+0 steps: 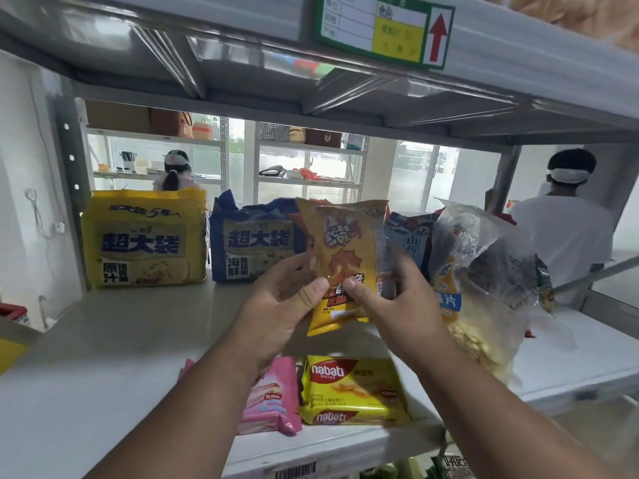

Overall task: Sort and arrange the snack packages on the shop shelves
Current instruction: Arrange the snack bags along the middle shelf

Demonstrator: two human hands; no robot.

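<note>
The white metal shelf point(121, 340) is carrying a row of standing packs: a big yellow cracker bag point(143, 238) at the left, a big blue cracker bag point(252, 236) beside it, and a clear plastic bag of pale chips point(480, 271) slumping at the right. Both hands are holding the small orange snack packet point(345, 257) upright above the shelf, in front of the row; the left hand point(283, 299) and right hand point(397, 292) are each pinching its lower edges, the grip narrow. The placing step is in hand, I judge; next it needs a gap, and the slumping bag is crowding it. A yellow wafer pack point(349, 388) and pink wafer pack point(273, 399) are lying on the shelf's near part.
</note>
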